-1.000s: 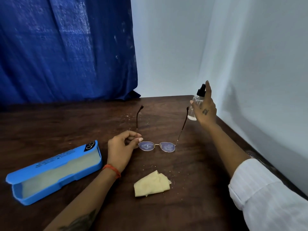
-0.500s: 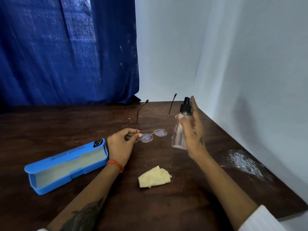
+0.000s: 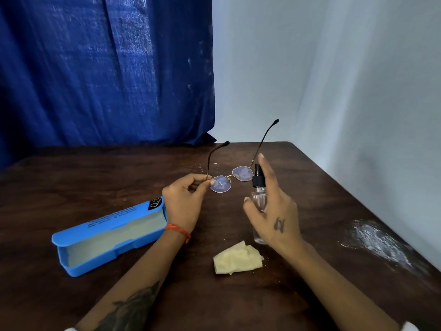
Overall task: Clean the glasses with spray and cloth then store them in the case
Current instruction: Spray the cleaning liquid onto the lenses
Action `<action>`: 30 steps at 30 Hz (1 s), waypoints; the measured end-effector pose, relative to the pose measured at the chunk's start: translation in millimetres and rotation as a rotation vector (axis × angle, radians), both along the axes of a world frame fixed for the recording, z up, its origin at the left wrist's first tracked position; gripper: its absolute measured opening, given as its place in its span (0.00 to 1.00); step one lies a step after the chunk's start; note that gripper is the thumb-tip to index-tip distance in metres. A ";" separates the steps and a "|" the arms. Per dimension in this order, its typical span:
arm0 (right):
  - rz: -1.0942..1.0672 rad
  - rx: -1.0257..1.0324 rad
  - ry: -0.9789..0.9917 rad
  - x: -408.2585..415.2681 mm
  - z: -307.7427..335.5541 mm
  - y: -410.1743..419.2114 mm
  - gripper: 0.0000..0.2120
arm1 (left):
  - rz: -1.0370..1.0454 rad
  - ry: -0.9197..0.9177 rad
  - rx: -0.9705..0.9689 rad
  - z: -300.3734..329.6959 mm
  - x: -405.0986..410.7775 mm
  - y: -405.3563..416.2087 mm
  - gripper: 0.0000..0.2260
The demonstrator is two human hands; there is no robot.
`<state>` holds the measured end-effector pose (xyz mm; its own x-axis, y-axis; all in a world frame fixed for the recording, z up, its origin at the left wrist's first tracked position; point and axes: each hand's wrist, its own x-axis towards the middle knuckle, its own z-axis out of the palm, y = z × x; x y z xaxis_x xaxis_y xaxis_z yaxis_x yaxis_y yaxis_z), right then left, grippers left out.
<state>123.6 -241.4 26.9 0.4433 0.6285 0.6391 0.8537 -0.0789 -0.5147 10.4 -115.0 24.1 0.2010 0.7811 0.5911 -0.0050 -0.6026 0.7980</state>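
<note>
While the open bright blue plastic glasses case (image 3: 108, 237) lies at the left of the dark brown wooden table (image 3: 71, 187), lid tipped back and pale grey lining showing, the left hand (image 3: 183, 203), with an orange thread band (image 3: 178, 231) at its wrist, sits just to the case's right and pinches the thin gold-rimmed glasses with round lenses (image 3: 232, 179) between thumb and fingertips at the left hinge; the glasses are held up off the table near its middle, lenses facing the person, both dark-tipped temples open and pointing up and away toward the far wall. Nearer the person, a crumpled pale yellow cleaning cloth (image 3: 237, 259) lies flat on the table between the two forearms. Just right of the glasses, the right hand (image 3: 272, 211) grips a small clear plastic spray bottle with a black pump top (image 3: 259, 187), held upright, with the forefinger raised beside the black nozzle close to the right lens; whether it presses the pump cannot be told. Farther right, a whitish powdery smear (image 3: 379, 242) marks the table near its right edge, and a deep blue curtain (image 3: 107, 68) hangs behind at the far left
</note>
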 end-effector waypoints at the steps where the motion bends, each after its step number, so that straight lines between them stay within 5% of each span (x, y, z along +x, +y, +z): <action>1: -0.008 -0.037 -0.034 -2.0 -1.1 0.2 0.38 | 0.006 -0.005 0.011 0.2 -0.2 0.2 0.07; 14: -0.093 -0.200 -0.178 -6.2 -3.6 4.1 0.32 | 0.014 0.018 0.141 -0.4 -1.1 -2.8 0.06; 30: -0.258 -0.102 -0.079 21.9 2.4 -1.7 0.31 | -0.003 -0.043 0.131 2.8 -2.3 -2.5 0.06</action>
